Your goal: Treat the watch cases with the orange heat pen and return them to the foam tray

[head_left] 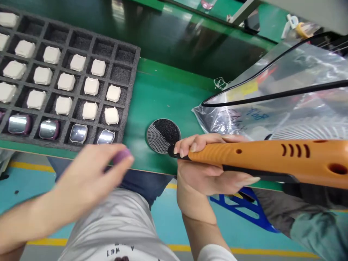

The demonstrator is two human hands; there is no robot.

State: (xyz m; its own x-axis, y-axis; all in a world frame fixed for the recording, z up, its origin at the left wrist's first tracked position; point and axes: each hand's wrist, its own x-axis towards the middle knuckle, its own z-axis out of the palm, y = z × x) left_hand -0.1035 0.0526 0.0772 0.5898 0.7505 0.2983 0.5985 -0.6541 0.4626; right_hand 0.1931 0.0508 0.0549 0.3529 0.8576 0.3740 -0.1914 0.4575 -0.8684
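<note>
My right hand (214,166) is closed around an orange electric screwdriver (272,159), whose black tip points left at a round black screw dish (163,135) on the green table (163,94). My left hand (92,174) is blurred by motion and pinches a small purple watch body (121,156) near the table's front edge. A black foam tray (127,72) on the left holds several white parts (91,86) in its cells, and several purple watch bodies with shiny faces (78,133) fill its front row.
A clear plastic bag (285,101) with writing lies on the right of the table. A blue stool (244,210) stands on the teal floor below. Behind the table runs a dark conveyor belt (176,36).
</note>
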